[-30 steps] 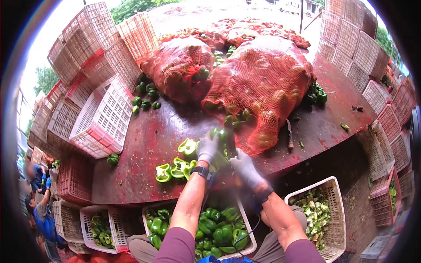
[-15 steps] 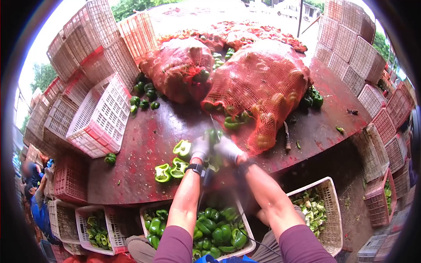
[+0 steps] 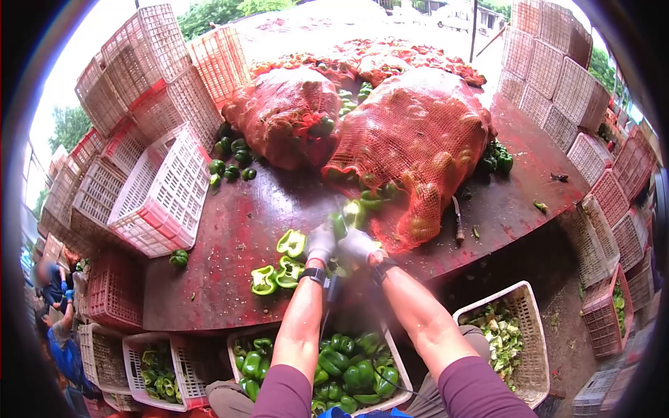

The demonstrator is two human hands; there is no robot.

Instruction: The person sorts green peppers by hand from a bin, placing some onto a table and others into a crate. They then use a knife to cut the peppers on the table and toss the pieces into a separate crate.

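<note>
My gloved left hand (image 3: pixel 321 244) is closed at the side of a green pepper (image 3: pixel 339 224) above the near part of the red-stained table (image 3: pixel 230 230). Closed round the pepper's other side is my gloved right hand (image 3: pixel 358 246). The pepper looks partly split, with a pale cut face (image 3: pixel 353 213) showing; a blur hides the detail between the hands. Left of my left hand lie several cut pepper halves (image 3: pixel 288 272). A red mesh sack of peppers (image 3: pixel 418 139) rests beyond my hands, and a knife (image 3: pixel 458 221) lies right of its neck.
A second mesh sack (image 3: pixel 282 115) stands farther left. Below the table edge are a crate of whole peppers (image 3: pixel 398 400) and a crate of scraps (image 3: pixel 533 334). Crates are stacked left (image 3: pixel 164 188) and right (image 3: pixel 550 76). Another person (image 3: pixel 64 348) is at far left.
The pepper between my hands has turned and parted somewhat, so that a pale cut face shows. Both hands remain close together. At far left the other person's arms have moved.
</note>
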